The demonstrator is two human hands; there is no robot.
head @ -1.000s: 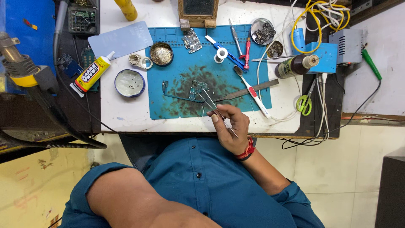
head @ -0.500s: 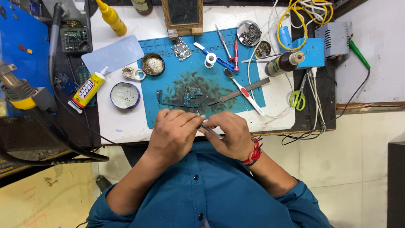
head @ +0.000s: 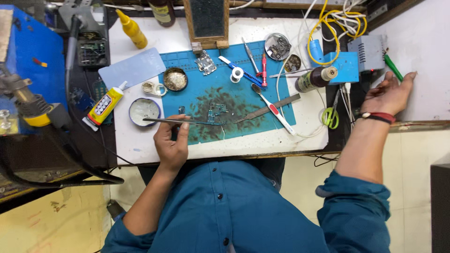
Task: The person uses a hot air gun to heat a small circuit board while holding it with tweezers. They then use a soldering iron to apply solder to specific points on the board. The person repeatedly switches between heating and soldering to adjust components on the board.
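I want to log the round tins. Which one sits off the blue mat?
The pale-filled round tin, on the white table left of the blue mat, near the left hand. The brown-filled tin sits on the mat's corner.

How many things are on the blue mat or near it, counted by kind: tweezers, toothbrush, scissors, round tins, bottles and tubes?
Tweezers, held by the left hand: 1
Toothbrush: 1
Scissors: 1
Round tins: 2, one white inside, one brown inside
Bottles and tubes: 3, yellow bottle, glue tube, dark bottle
Total: 8
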